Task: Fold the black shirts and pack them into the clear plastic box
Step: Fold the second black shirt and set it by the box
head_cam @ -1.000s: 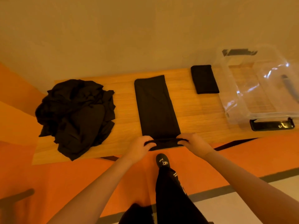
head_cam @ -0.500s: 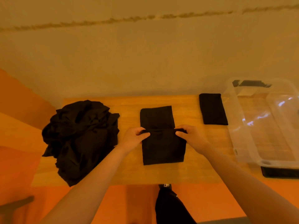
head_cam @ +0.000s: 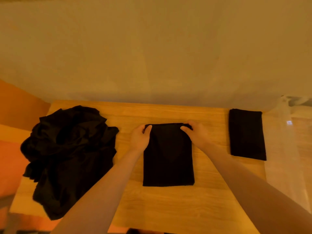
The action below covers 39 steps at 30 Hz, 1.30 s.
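While each hand (head_cam: 139,138) (head_cam: 196,135) pinches a far corner, the black shirt (head_cam: 168,159) lies folded into a neat rectangle.

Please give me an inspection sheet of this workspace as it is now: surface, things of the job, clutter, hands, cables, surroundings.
Surface: wooden table, set against the wall.
Job's things: shirt being folded lies flat at the middle; folded shirt lies to its right, beside the clear plastic box, which is partly out of view; pile of unfolded black shirts sits at the table's left end.
Clutter: nothing seen.
Hands: left hand pinches the far left corner of the middle shirt; right hand pinches the far right corner.
Cables: nothing seen.
Surroundings: plain pale wall behind; orange floor to the left.
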### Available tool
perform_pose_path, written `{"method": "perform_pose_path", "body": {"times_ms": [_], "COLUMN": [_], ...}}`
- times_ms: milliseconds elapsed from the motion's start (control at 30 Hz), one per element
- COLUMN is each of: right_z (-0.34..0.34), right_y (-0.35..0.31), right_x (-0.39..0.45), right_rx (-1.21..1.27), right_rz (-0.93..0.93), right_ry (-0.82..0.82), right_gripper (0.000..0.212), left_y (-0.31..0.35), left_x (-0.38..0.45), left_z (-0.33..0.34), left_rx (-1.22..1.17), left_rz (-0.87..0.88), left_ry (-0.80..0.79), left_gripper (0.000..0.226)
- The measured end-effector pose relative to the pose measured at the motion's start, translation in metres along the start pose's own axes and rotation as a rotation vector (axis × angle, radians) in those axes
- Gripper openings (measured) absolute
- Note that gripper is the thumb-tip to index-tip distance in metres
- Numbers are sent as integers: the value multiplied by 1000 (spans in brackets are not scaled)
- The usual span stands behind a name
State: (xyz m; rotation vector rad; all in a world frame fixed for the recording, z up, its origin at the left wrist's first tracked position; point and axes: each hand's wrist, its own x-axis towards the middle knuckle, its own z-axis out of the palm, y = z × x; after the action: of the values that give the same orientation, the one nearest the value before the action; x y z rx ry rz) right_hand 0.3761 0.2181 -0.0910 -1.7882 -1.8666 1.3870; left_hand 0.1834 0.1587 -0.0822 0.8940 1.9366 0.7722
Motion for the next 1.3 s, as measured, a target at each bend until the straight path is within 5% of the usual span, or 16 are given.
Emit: {"method": "perform_pose_path", "body": {"times_ms": [367,467,533,600,700,800,967,1133,1300], "right_z": [15,12,20,33,37,26,23,45,40], "right_y": [-8,-10,-6,-1,12,25,16,13,31], "right_x": [4,-2,-7,-12,-14,-7,-15,-41,-47], "right_rx": [-432,-407,-503,-667,-759,-769,-791,-859,-820], "right_rz": [-12,-32,-311,-509,-432,-280,-173,-427,-271], "right_ry": [247,395,494,391,107,70,97,66,19], "right_gripper": [38,28,21,37,65,70,69,66,80], "left_y": [-1,-4,-12,-23,-41,-52,-49,-66,-86], "left_x": [3,-9,-22,-31,-30,-22,-30,-53,-58], "left_z": [11,10,17,28,27,19,17,12,-8], "left_rx": [69,325,535,759,957,947,973,1021,972], "left_rz": [-4,294,614,765,592,415,382,536,476], "left_ry": [282,358,230,43,-82,-90,-44,-35,-72], "left_gripper": [11,17,22,36,60,72,75,64,67]}}
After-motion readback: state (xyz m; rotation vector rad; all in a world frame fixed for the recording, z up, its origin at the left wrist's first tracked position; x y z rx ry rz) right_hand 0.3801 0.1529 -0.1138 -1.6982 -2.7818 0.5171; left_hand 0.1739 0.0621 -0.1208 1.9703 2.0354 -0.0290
